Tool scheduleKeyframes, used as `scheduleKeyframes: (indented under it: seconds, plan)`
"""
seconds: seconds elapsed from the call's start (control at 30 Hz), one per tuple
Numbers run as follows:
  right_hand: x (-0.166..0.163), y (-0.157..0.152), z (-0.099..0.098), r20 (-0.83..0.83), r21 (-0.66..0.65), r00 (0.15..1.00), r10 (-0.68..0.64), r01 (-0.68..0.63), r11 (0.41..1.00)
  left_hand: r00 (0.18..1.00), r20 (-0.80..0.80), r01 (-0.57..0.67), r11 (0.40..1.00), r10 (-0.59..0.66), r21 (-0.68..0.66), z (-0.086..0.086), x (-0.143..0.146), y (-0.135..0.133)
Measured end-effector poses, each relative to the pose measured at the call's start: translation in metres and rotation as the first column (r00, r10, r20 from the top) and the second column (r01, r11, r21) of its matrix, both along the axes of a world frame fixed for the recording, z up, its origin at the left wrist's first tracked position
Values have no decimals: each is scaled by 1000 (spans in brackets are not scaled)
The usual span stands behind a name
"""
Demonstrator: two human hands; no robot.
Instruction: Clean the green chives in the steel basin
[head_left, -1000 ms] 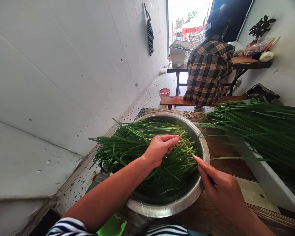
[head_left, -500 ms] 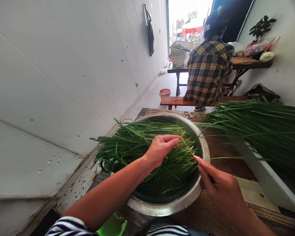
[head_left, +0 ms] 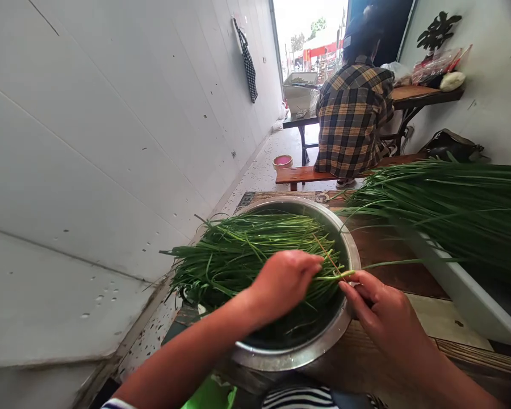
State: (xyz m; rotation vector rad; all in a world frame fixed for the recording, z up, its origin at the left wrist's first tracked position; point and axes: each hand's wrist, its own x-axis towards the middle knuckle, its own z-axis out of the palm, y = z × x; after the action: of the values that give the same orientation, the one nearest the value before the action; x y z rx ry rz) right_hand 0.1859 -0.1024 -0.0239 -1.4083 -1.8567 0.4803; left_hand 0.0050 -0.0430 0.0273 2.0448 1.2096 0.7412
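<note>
Leafy stalks [head_left: 238, 244] lay in the basin [head_left: 281, 361], pale ends [head_left: 330, 244] toward three o'clock: presumably light, limp, slippery, best gripped there. Right hand [head_left: 385, 309] pinched a pale stem [head_left: 332, 278]; left hand's [head_left: 285, 284] finger closure was indeterminable.

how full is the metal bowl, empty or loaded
Loaded: long green stalks cover much of the inside of the metal bowl, and their leafy ends hang past its rim. How deep they go cannot be told.
</note>
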Motion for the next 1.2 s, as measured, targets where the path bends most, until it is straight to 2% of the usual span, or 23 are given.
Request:
scheduleKeyframes:
  seconds: [0.1,0.2,0.3,0.37,0.43,0.57,0.67,0.73,0.8,0.87,1.0,1.2]
  plan:
    - [0,1,5,1,-31,998,63,-63,998,981,-151,-105,990,118,93,-10,-13,50]
    - [2,3,6,100,28,995,11,-14,1000,931,-349,-40,983,101,177,-28,-9,96]
    - [4,5,7,204,64,979,-25,12,998,856,-492,-71,979,159,193,-38,5,118]
    - [4,7,8,259,58,966,-19,4,998,839,-518,-102,984,165,148,-34,13,120]
    - [3,11,8,291,60,956,-43,27,998,880,-446,-132,986,165,104,-24,14,115]
    - [1,22,3,264,136,953,-150,117,984,962,-173,-198,975,212,99,-2,3,90]
    - [-1,24,-3,218,190,962,-163,121,974,984,-38,-173,984,175,49,0,-7,68]
    - [-1,23,-5,195,220,969,-154,109,969,988,78,-128,987,136,-95,-5,-9,58]
    - [-1,21,-6,178,240,974,-142,97,966,965,218,-92,965,147,-245,-9,-6,52]
    - [-1,19,-6,176,252,975,-136,89,964,923,326,-91,939,205,-332,-11,-1,51]
    - [-1,19,-5,204,257,969,-139,84,963,850,429,-125,909,305,-398,-9,5,53]
    - [-1,19,-7,221,255,964,-147,89,963,804,489,-109,892,338,-438,-10,3,54]
